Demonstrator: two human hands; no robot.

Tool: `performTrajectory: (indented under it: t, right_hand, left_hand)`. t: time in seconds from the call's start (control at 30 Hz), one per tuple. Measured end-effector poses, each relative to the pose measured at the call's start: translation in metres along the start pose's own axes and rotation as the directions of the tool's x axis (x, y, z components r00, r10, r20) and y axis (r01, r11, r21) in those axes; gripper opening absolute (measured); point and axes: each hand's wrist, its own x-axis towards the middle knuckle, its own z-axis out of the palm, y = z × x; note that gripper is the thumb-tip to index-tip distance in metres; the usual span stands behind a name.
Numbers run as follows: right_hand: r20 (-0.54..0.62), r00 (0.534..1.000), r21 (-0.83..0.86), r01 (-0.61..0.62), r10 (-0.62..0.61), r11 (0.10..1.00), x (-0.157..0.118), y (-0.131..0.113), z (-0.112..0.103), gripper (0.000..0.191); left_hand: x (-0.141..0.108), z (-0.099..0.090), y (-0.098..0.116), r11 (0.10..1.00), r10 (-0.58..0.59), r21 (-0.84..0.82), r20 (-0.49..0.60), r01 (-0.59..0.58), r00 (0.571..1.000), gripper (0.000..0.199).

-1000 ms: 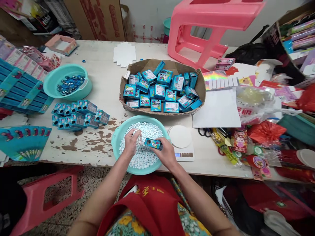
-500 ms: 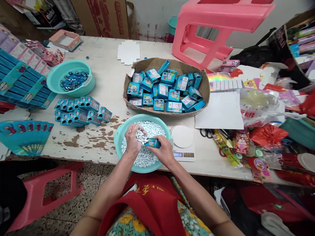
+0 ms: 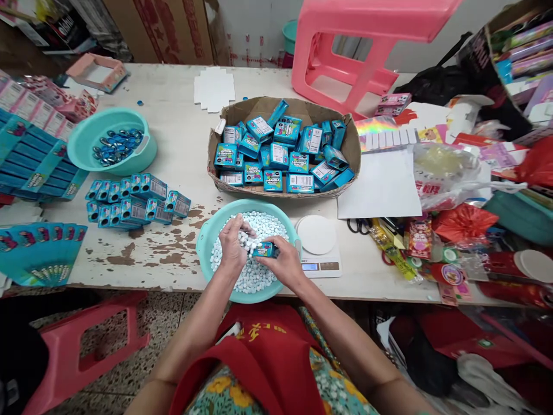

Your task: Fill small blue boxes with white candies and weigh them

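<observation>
Both hands are over a turquoise basin (image 3: 203,253) filled with small white candies (image 3: 259,282). My left hand (image 3: 231,245) is cupped round a heap of these candies, some showing at its fingertips. In my right hand (image 3: 285,262) is a small blue cardboard candy box (image 3: 263,249), lying on its side between thumb and fingers. The box's left end meets the candies of my left hand; its inside is hidden from me.
Behind the basin, a cut-down carton (image 3: 246,108) holds many blue boxes (image 3: 288,129). More boxes (image 3: 133,208) stand in rows at left, near a second basin (image 3: 78,138) of dark blue, shiny pieces. A white scale (image 3: 319,235) sits right of the candies.
The view has shifted, sliding the table items leftward. The blue box has turned a little, its printed side showing more. Both hands keep their holds over the basin.
</observation>
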Motion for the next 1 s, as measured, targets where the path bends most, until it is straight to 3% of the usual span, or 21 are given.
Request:
performTrajectory:
  t: [0.47, 0.6, 1.0]
  right_hand:
    - [0.012, 1.0, 0.025, -0.013, 0.013, 1.0, 0.004, 0.003, 0.006, 0.028]
    - [0.006, 1.0, 0.052, -0.026, 0.025, 0.998, 0.006, 0.004, 0.008, 0.029]
    - [0.004, 0.99, 0.221, -0.141, 0.144, 0.965, 0.012, 0.009, 0.017, 0.033]
  left_hand:
    - [-0.003, 0.0, -0.003, 0.994, 0.052, 0.094, 0.014, -0.053, 0.999, 0.035]
    - [-0.003, -0.002, 0.001, 0.992, 0.009, 0.124, 0.028, -0.012, 1.0, 0.037]
    - [0.016, -0.011, 0.018, 0.991, -0.11, -0.074, 0.044, 0.113, 0.993, 0.03]
